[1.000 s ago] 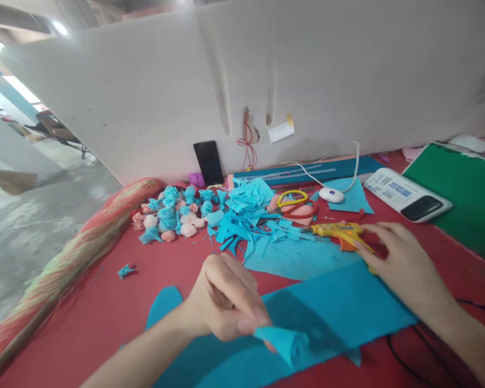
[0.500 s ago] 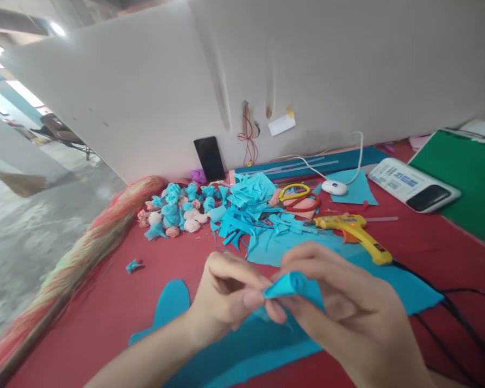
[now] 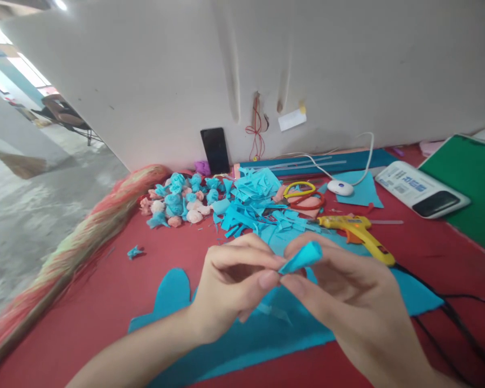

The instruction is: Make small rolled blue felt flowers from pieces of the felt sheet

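Observation:
A rolled blue paper cone [image 3: 305,256], thin at its lower left end and wider at its upper right, is between my two hands. My left hand [image 3: 234,285] is closed, pinching the narrow end between thumb and forefinger. Fingers of my right hand [image 3: 347,296] are closed around the cone's lower side, the thumb near the pinched tip. Below the hands lies a large blue sheet [image 3: 242,345] with a small clear piece on it. Behind them is a heap of blue paper scraps [image 3: 254,194], with blue and pink paper flowers [image 3: 175,202] to its left.
A yellow glue gun [image 3: 359,231] with a black cord lies right, near yellow-and-red-handled scissors [image 3: 307,196]. Behind are a phone [image 3: 215,151], a white device [image 3: 340,187] and a white power bank-like object [image 3: 422,188]. A fringed pole [image 3: 76,253] borders the red table's left.
The rolled cone has turned and tilted, so its wide end now points up to the right and its spiral end is less visible. The camera view has shifted slightly.

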Demonstrator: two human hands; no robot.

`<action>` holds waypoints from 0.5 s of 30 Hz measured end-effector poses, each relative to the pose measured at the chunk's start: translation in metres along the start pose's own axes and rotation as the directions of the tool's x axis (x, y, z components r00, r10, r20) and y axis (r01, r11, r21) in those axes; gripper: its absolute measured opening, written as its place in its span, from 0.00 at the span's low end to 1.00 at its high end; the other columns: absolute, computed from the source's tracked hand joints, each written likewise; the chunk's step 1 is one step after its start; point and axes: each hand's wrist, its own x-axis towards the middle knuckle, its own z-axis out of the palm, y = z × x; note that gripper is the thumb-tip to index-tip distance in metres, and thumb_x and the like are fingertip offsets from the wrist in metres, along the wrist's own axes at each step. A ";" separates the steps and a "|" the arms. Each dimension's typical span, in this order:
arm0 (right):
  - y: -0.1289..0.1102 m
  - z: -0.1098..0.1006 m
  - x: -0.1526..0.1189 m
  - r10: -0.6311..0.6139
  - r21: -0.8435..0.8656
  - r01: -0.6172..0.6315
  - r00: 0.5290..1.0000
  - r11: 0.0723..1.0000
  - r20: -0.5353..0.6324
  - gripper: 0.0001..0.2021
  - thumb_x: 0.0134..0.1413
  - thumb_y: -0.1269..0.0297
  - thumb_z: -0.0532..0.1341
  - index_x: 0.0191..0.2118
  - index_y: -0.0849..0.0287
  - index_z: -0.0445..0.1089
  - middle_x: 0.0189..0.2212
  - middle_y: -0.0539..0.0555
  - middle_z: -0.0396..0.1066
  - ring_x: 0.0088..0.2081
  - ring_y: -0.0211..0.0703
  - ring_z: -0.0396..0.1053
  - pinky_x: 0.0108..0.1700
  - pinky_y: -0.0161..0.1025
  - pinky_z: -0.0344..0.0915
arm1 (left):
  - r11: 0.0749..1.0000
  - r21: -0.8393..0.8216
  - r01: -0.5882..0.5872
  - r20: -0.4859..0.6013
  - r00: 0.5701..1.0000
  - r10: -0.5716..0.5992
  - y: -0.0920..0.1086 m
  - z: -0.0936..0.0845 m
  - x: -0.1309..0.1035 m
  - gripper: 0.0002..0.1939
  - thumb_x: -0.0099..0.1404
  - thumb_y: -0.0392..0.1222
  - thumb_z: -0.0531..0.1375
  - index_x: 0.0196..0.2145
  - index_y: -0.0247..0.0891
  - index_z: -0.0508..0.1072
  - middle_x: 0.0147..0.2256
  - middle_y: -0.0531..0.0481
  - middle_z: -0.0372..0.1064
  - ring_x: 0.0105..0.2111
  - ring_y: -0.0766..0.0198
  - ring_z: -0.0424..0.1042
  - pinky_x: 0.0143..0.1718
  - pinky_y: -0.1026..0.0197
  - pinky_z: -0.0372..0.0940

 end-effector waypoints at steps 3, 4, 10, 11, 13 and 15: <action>0.003 0.000 0.001 0.037 -0.009 -0.037 0.999 0.999 0.022 0.04 0.43 0.72 0.63 0.22 0.57 0.70 0.20 0.48 0.67 0.25 0.37 0.66 0.27 0.32 0.67 | 1.000 0.003 0.018 -0.002 1.000 -0.018 -0.001 0.000 0.000 0.08 0.58 0.39 0.61 0.35 0.50 0.77 0.31 0.55 0.63 0.11 0.85 0.54 0.08 0.77 0.48; 0.004 -0.001 0.001 0.045 -0.010 -0.045 0.999 0.999 0.025 0.04 0.43 0.71 0.63 0.22 0.57 0.69 0.20 0.48 0.66 0.25 0.38 0.66 0.28 0.33 0.67 | 1.000 -0.001 0.018 0.000 1.000 -0.018 -0.002 0.000 0.000 0.08 0.59 0.39 0.61 0.36 0.50 0.77 0.32 0.55 0.62 0.12 0.85 0.56 0.09 0.77 0.49; 0.009 0.001 0.000 0.026 -0.021 -0.025 1.000 0.999 0.008 0.05 0.45 0.70 0.61 0.22 0.57 0.66 0.18 0.46 0.60 0.23 0.37 0.64 0.29 0.35 0.68 | 0.999 -0.036 -0.001 0.008 1.000 0.001 -0.005 0.001 -0.001 0.09 0.61 0.39 0.59 0.38 0.49 0.76 0.33 0.55 0.60 0.15 0.84 0.59 0.13 0.75 0.55; 0.009 0.002 0.000 0.014 -0.034 -0.014 1.000 0.999 0.007 0.06 0.45 0.70 0.61 0.22 0.57 0.65 0.18 0.46 0.60 0.23 0.36 0.63 0.28 0.35 0.68 | 0.999 -0.035 -0.008 0.015 1.000 0.008 -0.005 0.002 -0.001 0.09 0.61 0.39 0.58 0.38 0.48 0.76 0.33 0.55 0.60 0.15 0.84 0.59 0.14 0.75 0.56; 0.008 0.002 -0.001 -0.006 -0.069 0.006 1.000 0.998 0.002 0.07 0.45 0.71 0.60 0.21 0.57 0.63 0.18 0.46 0.60 0.23 0.36 0.64 0.27 0.33 0.67 | 1.000 -0.021 -0.018 0.034 0.999 0.019 -0.004 0.002 -0.001 0.09 0.62 0.39 0.58 0.38 0.48 0.76 0.34 0.54 0.59 0.16 0.83 0.59 0.15 0.74 0.57; 0.008 0.002 -0.001 -0.024 -0.105 0.022 1.000 0.994 -0.015 0.08 0.45 0.72 0.59 0.20 0.57 0.61 0.18 0.47 0.61 0.24 0.37 0.65 0.26 0.32 0.66 | 0.999 0.021 -0.050 0.039 0.998 0.049 -0.002 0.002 0.001 0.09 0.62 0.40 0.58 0.39 0.48 0.76 0.34 0.53 0.59 0.19 0.80 0.61 0.19 0.72 0.60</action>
